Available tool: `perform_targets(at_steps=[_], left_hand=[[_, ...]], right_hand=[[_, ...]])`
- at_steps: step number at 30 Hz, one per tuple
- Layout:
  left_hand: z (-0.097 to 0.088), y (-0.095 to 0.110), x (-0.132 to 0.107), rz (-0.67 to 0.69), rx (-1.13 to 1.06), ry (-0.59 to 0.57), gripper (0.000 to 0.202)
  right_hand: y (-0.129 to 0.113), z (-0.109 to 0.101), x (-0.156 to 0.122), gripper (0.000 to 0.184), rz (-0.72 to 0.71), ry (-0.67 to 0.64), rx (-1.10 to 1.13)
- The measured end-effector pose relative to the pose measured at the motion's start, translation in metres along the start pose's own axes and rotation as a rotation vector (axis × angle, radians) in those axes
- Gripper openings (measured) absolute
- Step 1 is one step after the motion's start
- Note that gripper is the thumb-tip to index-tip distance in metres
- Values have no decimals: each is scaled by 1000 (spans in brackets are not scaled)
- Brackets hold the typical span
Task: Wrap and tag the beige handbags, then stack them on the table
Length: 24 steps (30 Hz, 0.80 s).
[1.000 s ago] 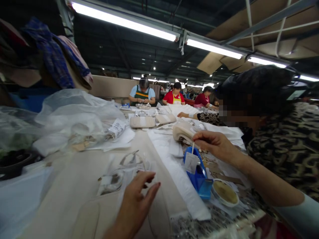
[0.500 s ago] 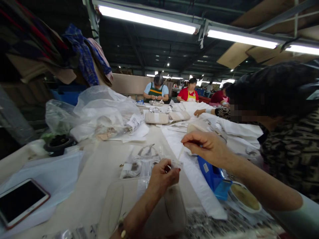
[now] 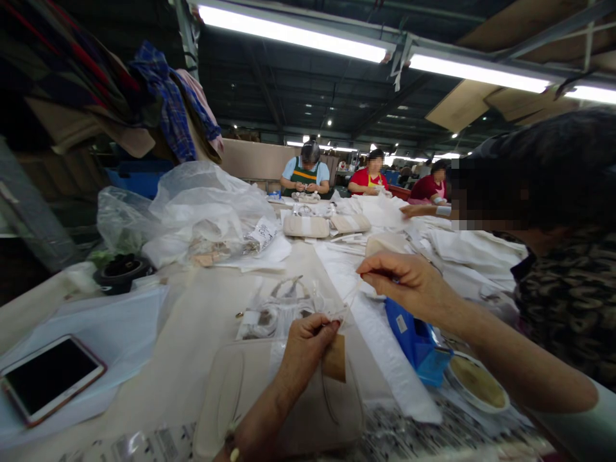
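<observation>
My left hand is closed in a pinch on a small clear plastic piece. A brown card tag hangs just below those fingertips. Up and to the right, my right hand pinches a thin pale strand that runs down towards the left fingertips. Beneath my left hand lies a beige bag, its flat face up. Behind its top edge are a strap and handle wrapped in clear plastic. How the strand and the tag join cannot be made out.
A blue box and a round tub stand right of the bag. A phone lies at left on pale sheets. Crumpled plastic bags are piled behind. A co-worker leans in from the right.
The brown tag now shows below my left fingers. My right hand keeps its pinch and has barely moved. The view has shifted slightly, and the co-worker's arm at right has moved.
</observation>
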<state>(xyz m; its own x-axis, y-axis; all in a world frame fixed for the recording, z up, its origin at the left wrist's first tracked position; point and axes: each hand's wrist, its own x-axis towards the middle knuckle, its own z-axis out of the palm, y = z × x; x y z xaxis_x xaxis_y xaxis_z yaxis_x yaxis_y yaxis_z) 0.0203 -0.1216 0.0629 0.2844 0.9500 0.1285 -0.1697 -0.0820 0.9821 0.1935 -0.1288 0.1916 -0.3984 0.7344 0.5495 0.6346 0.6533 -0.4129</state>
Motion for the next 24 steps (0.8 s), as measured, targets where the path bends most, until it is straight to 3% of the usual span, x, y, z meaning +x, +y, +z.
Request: perform_targets(at_steps=[15, 24], left_hand=[[-5, -10, 3, 69, 86, 90, 26], [-9, -14, 1, 119, 176, 78, 32]], right_hand=[[-1, -3, -6, 12, -45, -2, -17], [-2, -5, -11, 11, -7, 17, 14]])
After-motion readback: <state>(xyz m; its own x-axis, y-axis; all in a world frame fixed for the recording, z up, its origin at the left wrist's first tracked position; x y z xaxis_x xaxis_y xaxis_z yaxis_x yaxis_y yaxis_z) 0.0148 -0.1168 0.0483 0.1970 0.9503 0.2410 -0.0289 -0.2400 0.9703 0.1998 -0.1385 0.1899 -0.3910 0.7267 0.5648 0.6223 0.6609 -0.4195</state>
